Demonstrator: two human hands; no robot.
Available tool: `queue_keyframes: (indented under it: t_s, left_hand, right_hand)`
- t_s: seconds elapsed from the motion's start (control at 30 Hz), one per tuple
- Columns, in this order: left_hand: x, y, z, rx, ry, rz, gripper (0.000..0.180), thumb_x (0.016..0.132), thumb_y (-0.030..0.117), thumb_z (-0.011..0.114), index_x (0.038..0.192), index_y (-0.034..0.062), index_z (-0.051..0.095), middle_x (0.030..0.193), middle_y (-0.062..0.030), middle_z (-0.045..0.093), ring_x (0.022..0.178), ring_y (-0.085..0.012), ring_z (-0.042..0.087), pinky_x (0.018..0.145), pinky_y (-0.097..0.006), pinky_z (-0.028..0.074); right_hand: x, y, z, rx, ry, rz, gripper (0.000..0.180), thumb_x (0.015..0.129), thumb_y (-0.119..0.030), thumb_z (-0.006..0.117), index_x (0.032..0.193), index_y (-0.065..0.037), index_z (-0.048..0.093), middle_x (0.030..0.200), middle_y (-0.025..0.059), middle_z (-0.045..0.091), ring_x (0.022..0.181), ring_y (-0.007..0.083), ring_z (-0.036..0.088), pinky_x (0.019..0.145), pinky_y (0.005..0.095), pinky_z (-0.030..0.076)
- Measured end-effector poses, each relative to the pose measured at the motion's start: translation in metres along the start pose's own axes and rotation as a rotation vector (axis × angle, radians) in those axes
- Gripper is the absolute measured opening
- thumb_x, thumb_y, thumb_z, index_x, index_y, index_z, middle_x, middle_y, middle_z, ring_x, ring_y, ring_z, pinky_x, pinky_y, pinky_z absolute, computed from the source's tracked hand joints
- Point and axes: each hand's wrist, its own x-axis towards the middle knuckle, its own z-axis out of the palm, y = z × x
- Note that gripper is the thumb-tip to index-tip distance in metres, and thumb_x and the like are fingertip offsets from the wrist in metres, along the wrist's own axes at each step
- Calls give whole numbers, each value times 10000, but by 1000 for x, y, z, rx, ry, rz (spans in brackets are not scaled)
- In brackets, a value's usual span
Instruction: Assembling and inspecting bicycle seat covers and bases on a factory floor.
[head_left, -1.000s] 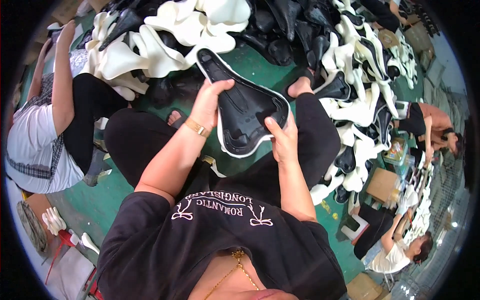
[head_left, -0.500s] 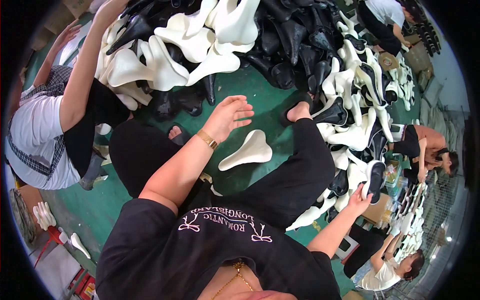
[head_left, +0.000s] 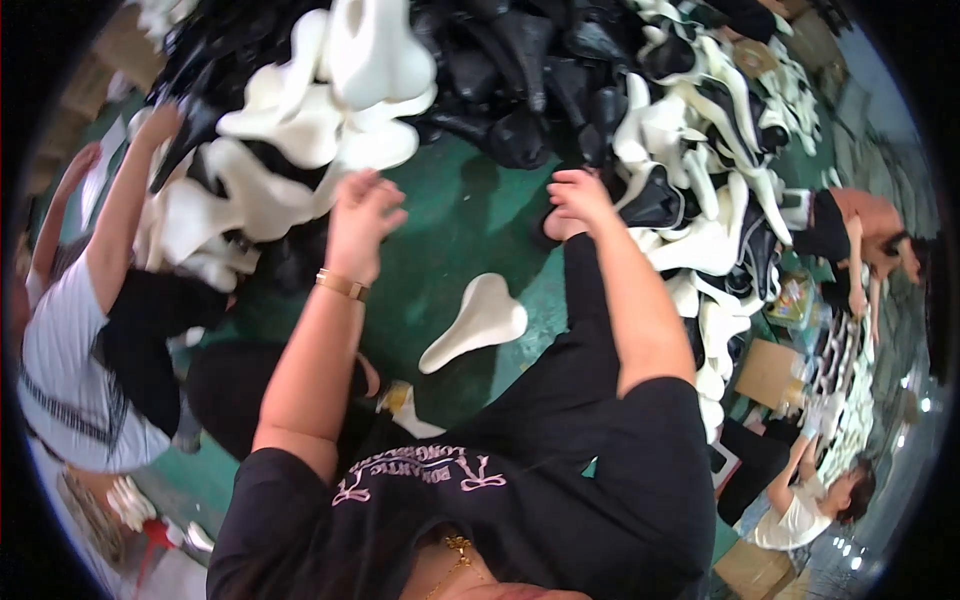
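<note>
My left hand (head_left: 365, 215), with a gold watch at its wrist, is raised just in front of a heap of white foam bicycle saddles (head_left: 265, 190). Its fingers are loosely bent and apart, holding nothing visible. My right hand (head_left: 580, 197) reaches forward above my foot, left of another heap of saddles (head_left: 690, 240); its fingers point left, slightly curled, with nothing seen in them. On the green floor between my legs lies a single white saddle piece (head_left: 478, 322), touched by neither hand. Black saddle shells (head_left: 520, 80) are piled straight ahead.
Close by on the left sits a person (head_left: 75, 350) with arms reaching to the heap. Two other people sit at the right, one in an orange top (head_left: 868, 230), one in a white top (head_left: 800, 515). A cardboard box (head_left: 768, 373) stands beyond the right heap.
My right hand has let go of the black-and-white saddle at the right heap and swung forward and left. My left hand has moved left toward the white saddles. The view has shifted.
</note>
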Motion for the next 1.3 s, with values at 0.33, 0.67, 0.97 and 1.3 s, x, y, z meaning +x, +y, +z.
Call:
queue_keyframes:
  t_s: [0.33,0.67,0.97,1.3]
  left_hand:
    - [211,91,91,992,492,960,1037,590,507,863,1305,-65,376,1278,-247,419,1235,-364,334,1058,-464,292]
    - [177,80,24,369,211,752,382,768,154,795,1028,-36,590,937,-67,651,889,-154,604,796,-307,470]
    - [14,100,-78,-615,-229,159,374,875,179,553,1206,6,543,1176,-100,611,1102,-241,573,1001,-391,421]
    - [-93,43,-13,-418,-162,-36,450,996,451,445,1236,74,498,965,-26,616,840,-113,588,763,-288,498]
  right_hand:
    - [184,114,-1,-142,407,140,688,856,-166,635,1436,21,317,1204,183,584,973,232,620,731,325,545]
    - [182,49,82,-247,296,-44,356,898,-335,543,905,-6,679,976,244,657,940,401,623,841,461,492]
    - [-39,-44,24,-628,266,-433,235,889,-255,545,989,-84,673,970,177,674,807,356,665,795,433,514]
    - [-254,-90,67,-45,364,-1098,130,901,-64,611,970,19,684,840,66,635,762,154,578,723,254,442]
